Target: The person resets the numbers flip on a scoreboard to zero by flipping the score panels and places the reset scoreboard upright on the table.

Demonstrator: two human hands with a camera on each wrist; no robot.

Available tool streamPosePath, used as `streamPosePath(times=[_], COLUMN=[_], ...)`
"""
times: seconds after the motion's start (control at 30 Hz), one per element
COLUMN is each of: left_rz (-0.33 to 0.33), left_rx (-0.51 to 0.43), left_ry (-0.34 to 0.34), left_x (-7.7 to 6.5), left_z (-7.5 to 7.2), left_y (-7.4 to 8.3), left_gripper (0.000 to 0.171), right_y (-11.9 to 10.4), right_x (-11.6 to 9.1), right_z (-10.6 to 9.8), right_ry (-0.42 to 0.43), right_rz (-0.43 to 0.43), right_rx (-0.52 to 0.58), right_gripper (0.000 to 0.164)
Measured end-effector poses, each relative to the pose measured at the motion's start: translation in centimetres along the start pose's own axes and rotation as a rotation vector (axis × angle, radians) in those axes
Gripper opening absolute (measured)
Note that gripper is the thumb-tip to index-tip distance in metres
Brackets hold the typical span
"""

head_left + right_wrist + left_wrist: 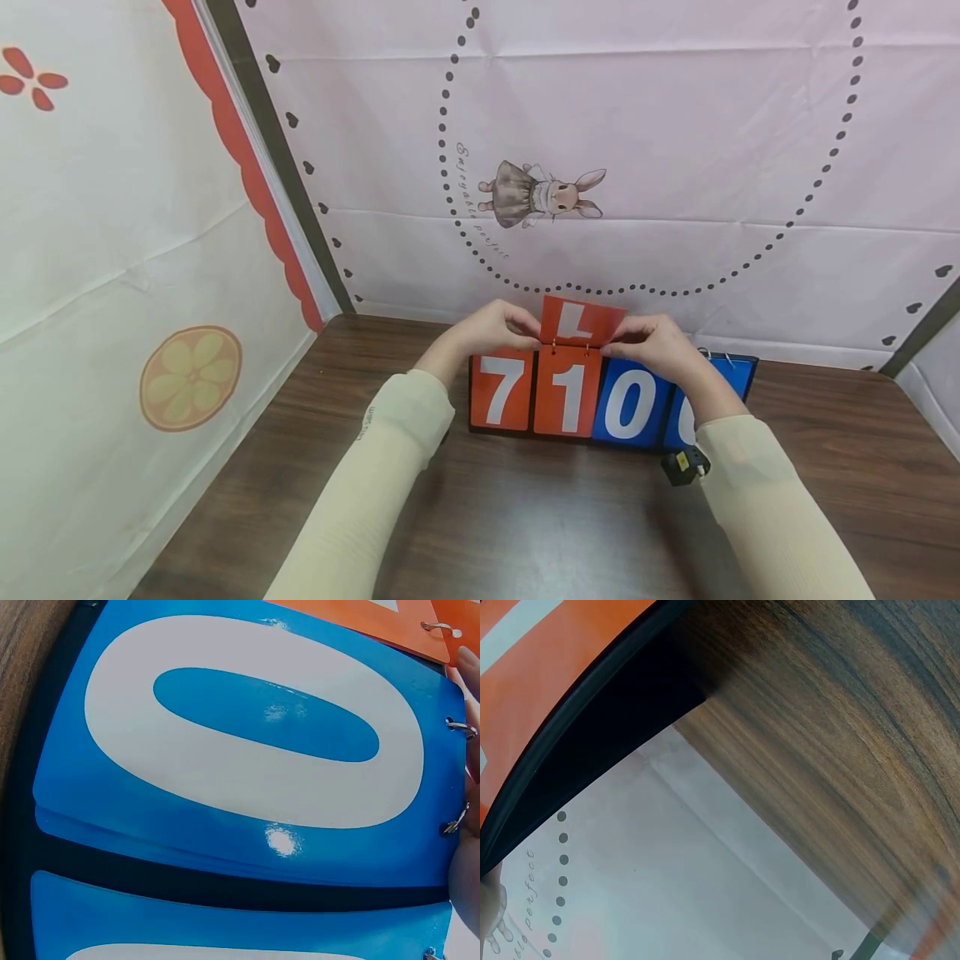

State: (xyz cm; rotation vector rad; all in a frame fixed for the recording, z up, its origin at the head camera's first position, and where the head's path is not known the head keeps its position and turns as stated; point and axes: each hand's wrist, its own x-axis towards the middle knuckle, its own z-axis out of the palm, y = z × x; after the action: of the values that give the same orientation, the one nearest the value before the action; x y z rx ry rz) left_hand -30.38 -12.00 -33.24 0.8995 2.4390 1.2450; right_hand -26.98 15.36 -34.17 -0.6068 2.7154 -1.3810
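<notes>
A flip scoreboard stands on the table, showing red cards 7 and 1, then blue cards with 0. Above the red 1, a red number card is raised over the rings, part of a white digit visible. My left hand pinches its left side near the ring edge. On its right side my right hand holds it between thumb and fingers. The right wrist view shows a blue 0 card close up and fingers along the ringed top edge.
The brown wooden table reaches back to a pale printed cloth hanging behind the scoreboard. Another cloth with a red scalloped border hangs along the left. Beneath the right sleeve sits a small black device.
</notes>
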Motion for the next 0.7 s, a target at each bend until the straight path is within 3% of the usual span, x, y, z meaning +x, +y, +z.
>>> streamPosePath(times=[0.23, 0.47, 0.7], left_rz=[0.070, 0.121, 0.186], left_rx=[0.032, 0.090, 0.109], left_ry=[-0.006, 0.042, 0.033], left_x=[0.06, -0.04, -0.26], left_z=[0.24, 0.58, 0.55], left_y=[-0.33, -0.55, -0.28], left_gripper=[0.009, 0.009, 0.013], right_y=[-0.05, 0.00, 0.15], right_x=[-0.07, 0.09, 0.21], right_z=[0.06, 0.38, 0.49], right_ry=[-0.030, -0.015, -0.038], right_rz=[-0.028, -0.094, -0.117], right_rx=[-0.034, -0.100, -0.064], right_gripper=[0.019, 0.009, 0.014])
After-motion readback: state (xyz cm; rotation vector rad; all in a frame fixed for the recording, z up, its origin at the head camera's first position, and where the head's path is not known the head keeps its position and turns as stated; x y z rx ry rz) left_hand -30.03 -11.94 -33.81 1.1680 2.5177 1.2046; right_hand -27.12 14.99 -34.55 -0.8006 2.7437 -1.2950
